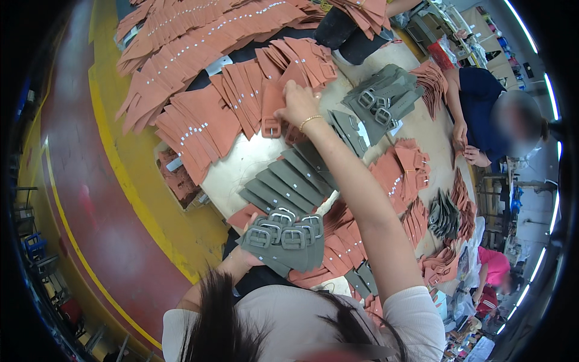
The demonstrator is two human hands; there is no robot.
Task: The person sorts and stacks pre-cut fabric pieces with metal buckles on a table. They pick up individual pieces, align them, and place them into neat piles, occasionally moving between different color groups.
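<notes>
My left hand (248,256), low in front of my body, is closed around a fanned bunch of grey-green buckled straps (289,256) with silver-framed buckles. The straps hide most of its fingers. My right hand (300,105) is stretched far across the table, its fingers closed on an orange strap piece (273,99) with an orange-covered buckle (271,127) at its lower end. Behind that hand lies a fanned stack of orange pieces (313,60). Between my two hands, a row of flat grey-green pieces (289,184) overlaps on the pale tabletop (232,172).
Long rows of orange pieces (199,45) cover the far left. A grey-green buckled pile (383,99) sits right of my right forearm, with more orange stacks (392,172) nearby. A co-worker (482,108) handles a piece at the right. A box of orange pieces (178,178) stands beside the table's left edge.
</notes>
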